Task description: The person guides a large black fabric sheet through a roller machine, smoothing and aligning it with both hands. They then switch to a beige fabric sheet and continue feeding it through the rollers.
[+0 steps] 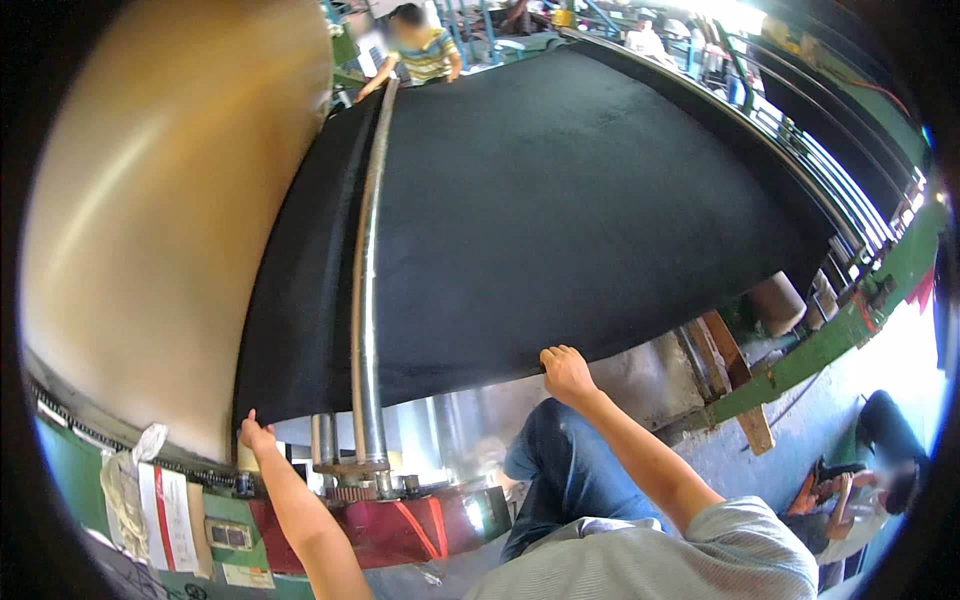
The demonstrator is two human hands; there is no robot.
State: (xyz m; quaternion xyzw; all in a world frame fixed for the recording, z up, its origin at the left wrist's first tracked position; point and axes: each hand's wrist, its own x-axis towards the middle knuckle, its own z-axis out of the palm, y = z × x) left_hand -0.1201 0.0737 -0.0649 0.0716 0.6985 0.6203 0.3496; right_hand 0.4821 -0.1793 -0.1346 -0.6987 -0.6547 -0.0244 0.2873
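Note:
A wide sheet of black fabric [560,210] stretches across the machine in front of me. At its near left corner, beside the big drum, my left hand [257,432] is closed on the edge with the thumb up. My right hand [567,374] grips the near edge farther right, its fingers curled over the cloth. Between my hands, a shiny metal roller [368,270] lies across the top of the fabric, running away from me. The fabric's left side reaches the large tan metal drum [170,210].
Across the machine a person in a striped shirt [425,55] reaches toward the sheet's far left edge. Gears [350,493] sit below the roller's near end. A green frame [800,370] and a wooden board [738,380] stand at right. Another person [860,510] sits at lower right.

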